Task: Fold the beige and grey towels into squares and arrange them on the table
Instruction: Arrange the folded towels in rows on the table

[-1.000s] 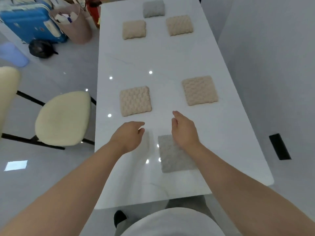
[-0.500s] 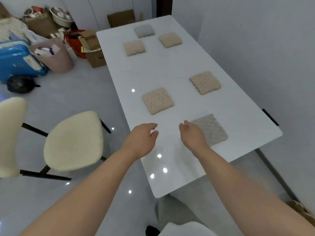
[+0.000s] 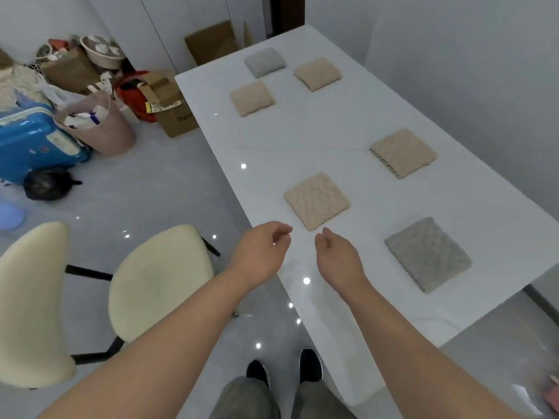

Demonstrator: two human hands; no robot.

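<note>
Six towels lie folded into puffy, waffle-knit squares on the glossy white table [image 3: 302, 140]: a grey towel [image 3: 427, 254] near the closest corner, a beige towel [image 3: 317, 200] just beyond the hands, another beige square [image 3: 403, 152] toward the wall side, and three more at the far end, all well apart with bare tabletop between them. The left hand [image 3: 261, 254] and right hand [image 3: 338, 258] hover over the table's near long edge, both empty with fingers loosely curled, beside two cream stools [image 3: 160, 276].
</note>
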